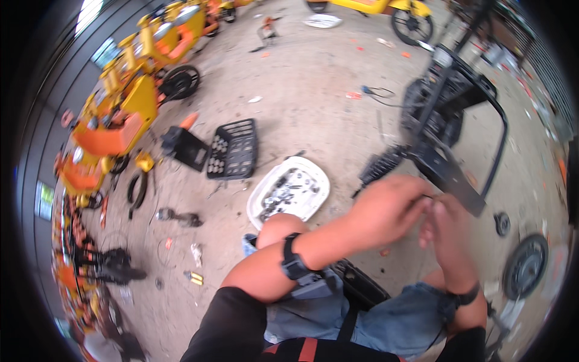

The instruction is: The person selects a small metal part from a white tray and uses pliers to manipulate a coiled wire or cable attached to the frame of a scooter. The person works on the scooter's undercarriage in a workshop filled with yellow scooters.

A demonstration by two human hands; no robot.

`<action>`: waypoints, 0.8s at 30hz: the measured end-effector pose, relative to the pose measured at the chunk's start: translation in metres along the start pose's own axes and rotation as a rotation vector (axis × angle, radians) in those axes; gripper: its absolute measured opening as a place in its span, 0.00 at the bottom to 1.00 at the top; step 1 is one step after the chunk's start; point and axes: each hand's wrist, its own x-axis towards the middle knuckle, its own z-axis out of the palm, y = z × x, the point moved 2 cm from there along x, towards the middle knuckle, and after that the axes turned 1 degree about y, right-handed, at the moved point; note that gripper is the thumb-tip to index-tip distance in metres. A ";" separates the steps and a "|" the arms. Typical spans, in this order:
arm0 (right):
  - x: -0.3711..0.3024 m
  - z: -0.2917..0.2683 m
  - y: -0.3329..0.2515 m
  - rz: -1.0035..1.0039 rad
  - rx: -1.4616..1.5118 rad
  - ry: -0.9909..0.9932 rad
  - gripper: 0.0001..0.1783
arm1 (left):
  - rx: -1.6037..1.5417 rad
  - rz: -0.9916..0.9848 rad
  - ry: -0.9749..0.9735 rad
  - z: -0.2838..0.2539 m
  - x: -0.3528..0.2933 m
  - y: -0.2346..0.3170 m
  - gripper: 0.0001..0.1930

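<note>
My left hand (389,205) reaches across to the right, its thumb and fingers pinched together. Against its fingertips sits my right hand (449,226), fingers curled and smeared by motion. A small dark thing shows between the two hands, too small and blurred to name. Just beyond them stands a black metal vehicle frame (449,172) with a bent tube and a flat plate. A black coil-spring shock absorber (383,166) lies beside the frame, close to my left hand. Left of my forearms, a white plastic tray (322,181) holds many loose bolts and small metal parts.
A black plastic basket (235,148) lies beyond the tray. Yellow scooters (129,111) line the left wall, and another yellow scooter (368,5) stands at the far end. A wheel (526,265) lies at the right. A power tool (178,216) rests on the floor at left.
</note>
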 end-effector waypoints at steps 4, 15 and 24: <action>-0.008 0.001 0.003 -0.147 -0.132 0.177 0.16 | -0.065 -0.236 -0.063 -0.002 -0.001 0.013 0.10; -0.009 -0.041 -0.008 -0.581 -0.498 0.660 0.18 | 0.037 0.107 0.146 0.013 -0.015 0.051 0.08; 0.029 -0.027 0.005 -0.625 -1.231 0.469 0.23 | -0.310 -0.366 0.275 -0.052 -0.022 0.089 0.15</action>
